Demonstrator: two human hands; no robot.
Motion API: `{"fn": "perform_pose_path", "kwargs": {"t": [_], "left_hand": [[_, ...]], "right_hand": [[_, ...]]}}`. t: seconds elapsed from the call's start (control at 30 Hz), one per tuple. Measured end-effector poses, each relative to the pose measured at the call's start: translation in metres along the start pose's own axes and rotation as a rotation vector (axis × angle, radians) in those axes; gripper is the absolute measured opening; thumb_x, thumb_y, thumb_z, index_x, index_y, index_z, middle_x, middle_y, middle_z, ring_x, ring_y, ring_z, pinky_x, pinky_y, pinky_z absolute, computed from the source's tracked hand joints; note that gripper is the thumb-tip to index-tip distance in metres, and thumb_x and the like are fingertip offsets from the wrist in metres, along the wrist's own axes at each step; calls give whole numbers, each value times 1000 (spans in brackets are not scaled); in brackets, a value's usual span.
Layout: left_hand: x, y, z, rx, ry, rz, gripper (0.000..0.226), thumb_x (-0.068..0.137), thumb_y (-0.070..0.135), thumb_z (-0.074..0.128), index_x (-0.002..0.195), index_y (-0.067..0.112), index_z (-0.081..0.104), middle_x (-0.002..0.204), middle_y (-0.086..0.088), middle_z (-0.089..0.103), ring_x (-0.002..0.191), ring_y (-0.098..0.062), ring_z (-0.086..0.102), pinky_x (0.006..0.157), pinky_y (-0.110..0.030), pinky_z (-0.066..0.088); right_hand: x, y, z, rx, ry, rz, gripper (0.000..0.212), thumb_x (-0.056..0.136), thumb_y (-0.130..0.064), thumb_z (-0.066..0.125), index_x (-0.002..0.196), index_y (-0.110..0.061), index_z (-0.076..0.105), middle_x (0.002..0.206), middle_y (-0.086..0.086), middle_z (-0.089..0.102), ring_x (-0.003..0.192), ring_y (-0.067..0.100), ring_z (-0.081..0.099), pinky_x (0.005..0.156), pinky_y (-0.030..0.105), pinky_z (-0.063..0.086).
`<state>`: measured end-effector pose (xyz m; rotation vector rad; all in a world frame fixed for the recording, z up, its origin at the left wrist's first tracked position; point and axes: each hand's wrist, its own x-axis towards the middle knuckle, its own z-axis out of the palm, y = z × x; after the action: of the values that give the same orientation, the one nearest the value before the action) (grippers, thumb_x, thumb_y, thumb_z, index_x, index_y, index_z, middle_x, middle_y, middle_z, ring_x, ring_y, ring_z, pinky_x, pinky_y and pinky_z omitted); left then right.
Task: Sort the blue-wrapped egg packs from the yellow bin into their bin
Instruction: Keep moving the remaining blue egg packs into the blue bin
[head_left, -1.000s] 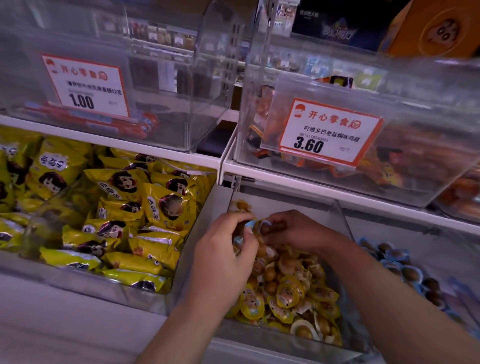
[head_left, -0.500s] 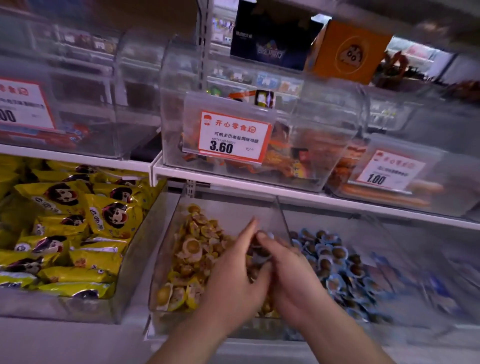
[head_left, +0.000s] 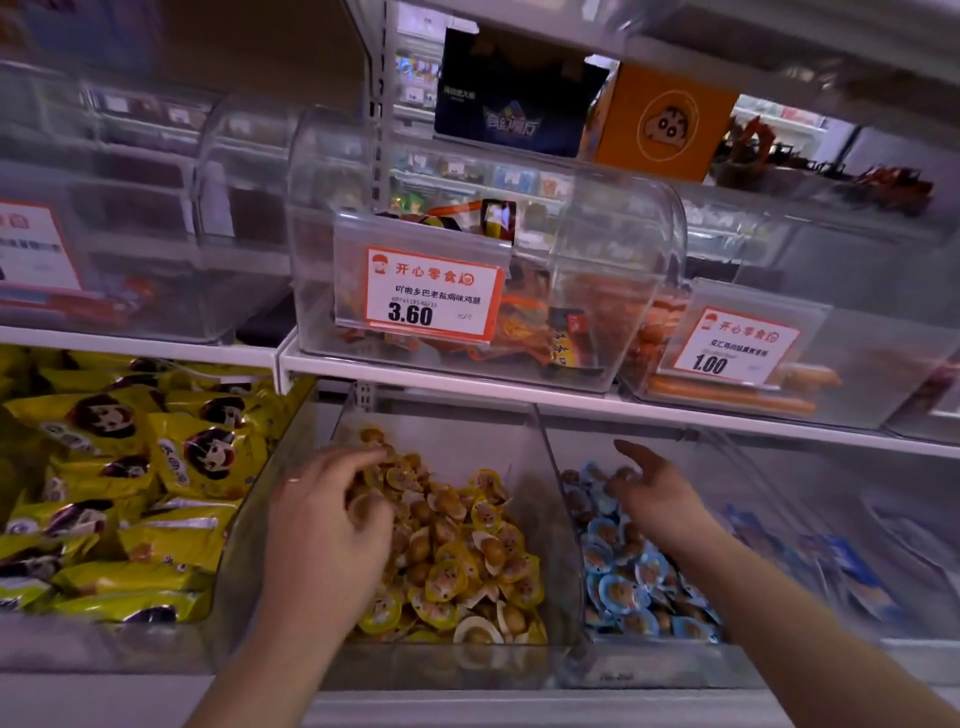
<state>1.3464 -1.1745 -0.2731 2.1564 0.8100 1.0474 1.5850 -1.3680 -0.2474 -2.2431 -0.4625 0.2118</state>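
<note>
Blue-wrapped egg packs dropped into their bin, yellow bin searched again

The blue-wrapped egg packs (head_left: 631, 582) lie in the right-hand clear bin (head_left: 660, 657), under the right hand (head_left: 652, 493), fingers spread and empty. The left hand (head_left: 322, 519) is curled into the yellow bin (head_left: 395, 660) (grip unclear); only blue rims should be picked.

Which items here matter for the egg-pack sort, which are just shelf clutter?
In play: yellow bin; yellow-wrapped egg packs; blue-wrapped egg packs; left hand in the yellow bin; right hand open over the blue packs.

Clutter: yellow snack bags; 3.60 price tag; 1.00 price tag; orange box.
</note>
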Motion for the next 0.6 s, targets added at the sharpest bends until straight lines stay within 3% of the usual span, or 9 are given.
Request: {"fn": "perform_pose_path", "kwargs": {"t": [0.07,0.1,0.17,0.2,0.27,0.4,0.5,0.6], "left_hand": [[4,-13,-2,-11,-5,-83,47,81,11,69,123,31,63,121,7,60,109,-19,58,95,-44,50],[6,-18,-1,-38,-21,-134,49,83,10,69,126,32,61,121,8,59,109,-17,57,93,-39,48],[7,-24,3,-122,-58,-224,52,87,10,65,131,37,55,123,12,57,108,-11,54,90,-32,43],[8,-27,4,-156,-66,-247,53,88,10,63,131,39,53,124,13,58,107,-9,54,89,-31,43],[11,-32,4,-202,-66,-260,56,89,6,59,129,44,52,125,11,62,111,-12,58,94,-33,46],[10,-42,-1,-213,-56,-253,62,86,-6,53,125,41,56,122,8,67,114,-13,62,101,-35,48],[10,-52,-3,-214,-98,-232,55,89,-4,52,126,36,58,116,9,69,109,-11,64,96,-36,52],[11,-57,-7,-248,-146,-233,59,90,-3,52,119,47,55,111,18,68,101,2,64,90,-27,53]], "right_hand": [[-12,-15,9,-44,51,-180,47,94,-15,56,139,-28,54,73,-4,72,44,8,53,43,22,42],[-23,-24,21,-60,52,-298,43,93,-17,55,134,-30,58,79,-6,73,49,3,55,48,20,44],[-46,-46,58,-126,-61,-540,39,91,-30,52,128,-31,61,112,-7,71,79,0,64,70,13,48],[-54,-56,81,-181,-145,-655,39,92,-34,49,128,-30,61,123,-7,67,98,1,62,85,15,48],[-57,-73,130,-325,-311,-795,38,94,-35,49,129,-27,60,133,-2,59,123,17,53,106,33,43],[-44,-91,193,-616,-572,-768,62,92,-43,53,151,-32,36,157,-1,32,144,26,29,117,50,26],[-27,-85,209,-698,-507,-755,71,88,-59,49,152,-33,30,153,0,36,137,30,38,110,49,36],[0,-73,201,-715,-445,-690,71,86,-67,47,148,-34,35,155,-3,36,136,30,42,106,46,41]]}}
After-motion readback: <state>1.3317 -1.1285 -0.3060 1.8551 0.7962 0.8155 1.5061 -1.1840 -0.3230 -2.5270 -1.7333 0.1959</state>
